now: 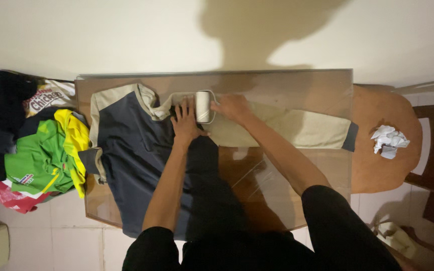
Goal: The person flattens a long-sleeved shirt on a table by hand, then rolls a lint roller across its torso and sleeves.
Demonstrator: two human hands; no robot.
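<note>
Lint roller [203,106] on a navy-and-beige shirt [141,150], spread across the glass tabletop [297,80].
Right hand [232,107], at the roller's 3 o'clock, has fingers clenched on its handle; left hand [185,123], at 7 o'clock, lies flat, fingers released, pressing the shirt. Piled clothes [36,150] sit at 9 o'clock; crumpled white paper [389,140] lies at 3 o'clock on a wooden chair seat [377,170].

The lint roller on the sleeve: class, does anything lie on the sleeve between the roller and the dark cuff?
Nothing visible does. The lint roller, under the right hand, sits on the beige sleeve, which lies bare to its dark cuff.
</note>
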